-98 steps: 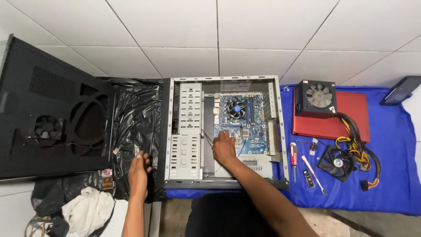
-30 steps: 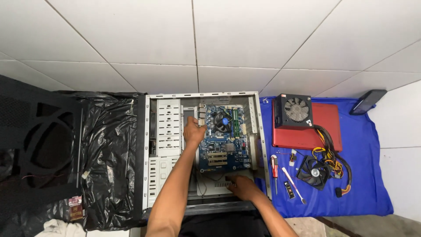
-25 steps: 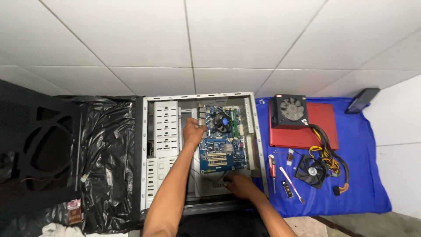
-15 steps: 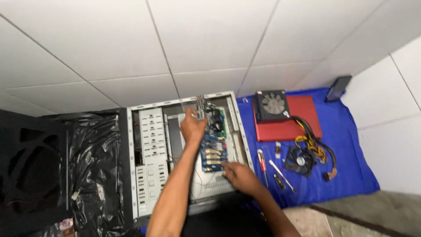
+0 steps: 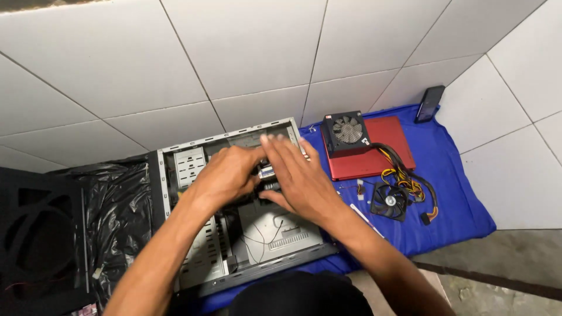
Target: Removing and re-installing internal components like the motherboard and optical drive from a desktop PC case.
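Head camera now looks steeply down at the open computer case, and both of my hands have come together over its upper half. A second ago my right hand was low at the near edge of the case while the left hand sat alone on the board; now they meet over it, and the view has tipped and swung left. I judge that the work has moved from bracing to a two-handed grip on the motherboard.

Left fingers curl down around the board's edge. Right fingers lie spread and nearly flat across it, blurred at the tips; I cannot tell whether they pinch anything. Only a sliver of the board shows between my palms, with pale metal connectors.

The case is thin grey sheet steel, perforated along the drive bays, its bare floor tray crossed by a few thin wires. To the right, a blue cloth carries a red slab with a black boxy power supply on it, trailing yellow and black cables beside a loose round fan. Crinkled black plastic sheeting lies on the left.
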